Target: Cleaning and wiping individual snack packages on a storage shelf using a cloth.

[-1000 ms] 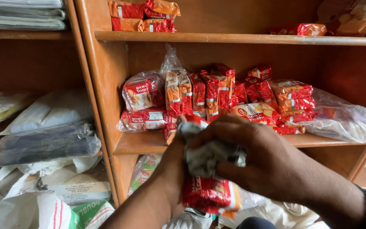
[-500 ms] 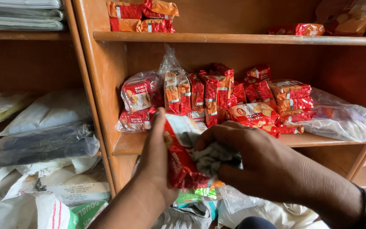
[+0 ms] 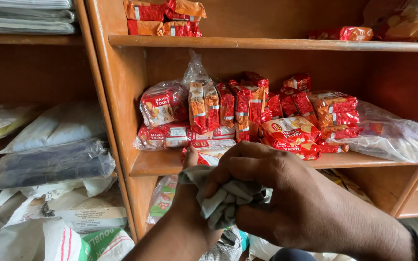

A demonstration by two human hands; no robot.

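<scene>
I see my right hand [image 3: 286,193] w/ fingers clenched on a crumpled grey cloth [image 3: 223,198], pressed vs left hand [image 3: 192,193], whose fingers hold a red snack packet [image 3: 214,153] by the wooden shelf [image 3: 156,164]

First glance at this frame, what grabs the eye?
The red and orange snack packets crowded on the middle wooden shelf, some inside clear plastic bags. Right below, in the foreground, the right hand bunches a grey cloth against the left hand, which seems to hold a red packet at the shelf edge. At left, bulky pale sacks fill a neighbouring shelf.
</scene>
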